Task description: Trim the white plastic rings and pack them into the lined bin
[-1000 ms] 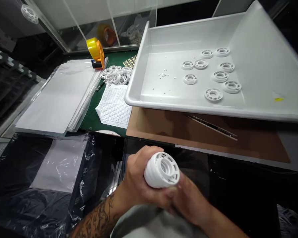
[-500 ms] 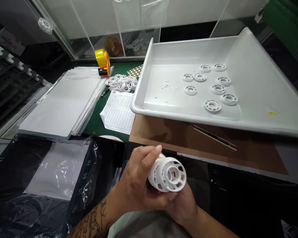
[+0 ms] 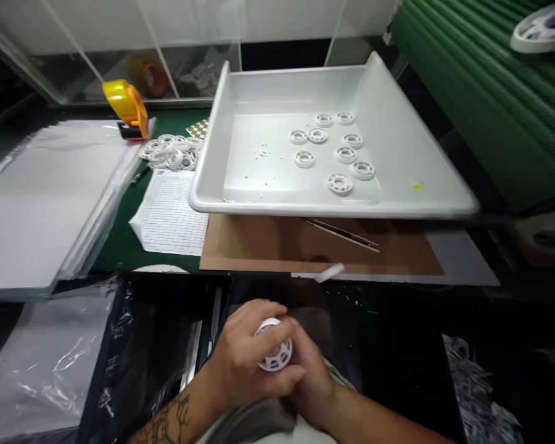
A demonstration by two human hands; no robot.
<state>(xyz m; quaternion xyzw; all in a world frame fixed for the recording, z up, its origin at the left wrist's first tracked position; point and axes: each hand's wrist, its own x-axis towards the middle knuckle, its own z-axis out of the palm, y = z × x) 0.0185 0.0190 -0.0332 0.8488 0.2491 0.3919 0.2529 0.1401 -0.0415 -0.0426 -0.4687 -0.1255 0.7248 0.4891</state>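
White plastic ring-shaped parts with cut-out windows (image 3: 276, 359) are held close to my body; the front one faces up between my fingers. My left hand (image 3: 243, 348) is wrapped round them, with a finger lying across the front face. My right hand (image 3: 317, 376) closes on the same parts from the other side and hides most of what lies behind the front ring. Ahead of my hands, a blurred white piece (image 3: 329, 272) shows at the table's front edge; I cannot tell whether it rests there or is in the air.
A white tray (image 3: 277, 208) holds several white rings and crumbs. Tweezers (image 3: 345, 234) lie on brown board (image 3: 259, 243). To the left are a pile of rings (image 3: 173, 151), a printed sheet (image 3: 171, 213), a tape dispenser (image 3: 127, 108) and bagged sheets (image 3: 50, 197). A green ribbed belt (image 3: 472, 80) rises at right.
My view has swung right. Both hands have drawn lower and nearer my body, and fingers now cover more of the ring parts. The blurred white piece has appeared at the table edge.
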